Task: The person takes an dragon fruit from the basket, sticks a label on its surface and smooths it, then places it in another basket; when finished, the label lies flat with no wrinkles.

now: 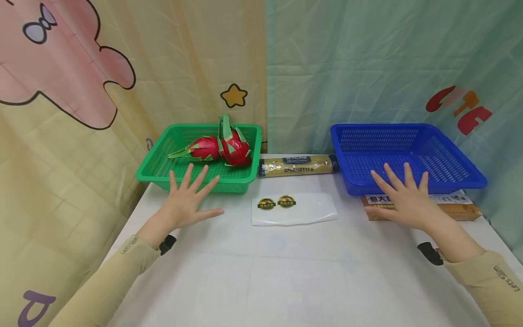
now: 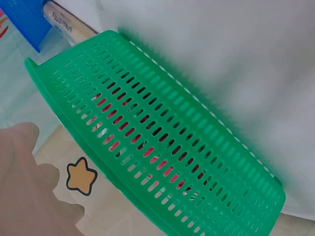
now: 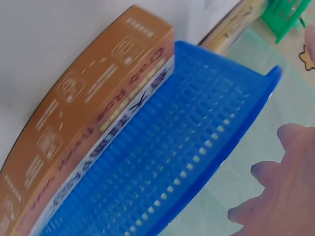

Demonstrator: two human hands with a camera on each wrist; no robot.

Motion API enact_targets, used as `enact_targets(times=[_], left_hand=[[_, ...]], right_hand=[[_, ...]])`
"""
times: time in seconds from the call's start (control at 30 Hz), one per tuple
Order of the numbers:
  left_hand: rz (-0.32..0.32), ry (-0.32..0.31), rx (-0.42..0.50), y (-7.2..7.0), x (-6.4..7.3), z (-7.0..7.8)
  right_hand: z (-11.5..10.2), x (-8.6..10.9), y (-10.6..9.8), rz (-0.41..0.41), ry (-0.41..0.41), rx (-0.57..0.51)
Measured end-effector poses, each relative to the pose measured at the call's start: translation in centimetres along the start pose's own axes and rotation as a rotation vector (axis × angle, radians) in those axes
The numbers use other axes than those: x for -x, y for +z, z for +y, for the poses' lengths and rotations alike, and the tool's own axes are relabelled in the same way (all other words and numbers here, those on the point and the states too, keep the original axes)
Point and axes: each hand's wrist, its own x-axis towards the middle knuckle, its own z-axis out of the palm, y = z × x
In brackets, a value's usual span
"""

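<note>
A yellow curtain meets a green curtain.

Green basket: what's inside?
Two dragon fruits, side by side. They cover the part of the basket beneath them, so anything under there can't be seen.

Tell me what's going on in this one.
A person holds both bare hands spread open above a table, gripping nothing. The left hand is near a green basket with two dragon fruits in it. The right hand is near a blue basket and the brown box along its near side. A spaghetti pack lies between the baskets, with a flat white packet nearer the person.
</note>
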Motion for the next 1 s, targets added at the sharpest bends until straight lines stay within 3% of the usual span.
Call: enact_targets(times=[0.27, 0.5, 0.63, 0.73, 1.0], left_hand=[[0.108, -0.025, 0.125, 0.7, 1.2, 0.6], [0.233, -0.14, 0.341, 1.9, 2.0, 1.9], [0.329, -0.219, 0.501, 2.7, 2.2, 2.4], [0.356, -0.277, 0.648, 3.3, 2.0, 2.6], [0.393, -0.383, 1.11, 4.8, 0.1, 2.4]], right_hand=[[-1.8, -0.7, 0.1, 0.042, -0.04, -0.164], [-4.6, -2.3, 0.4, 0.236, -0.134, -0.276], [-6.5, -3.4, 0.6, 0.314, -0.189, -0.354], [-7.9, -4.5, 0.9, 0.33, -0.226, -0.436], [-11.6, -8.1, 1.2, 0.268, -0.295, -0.752]])
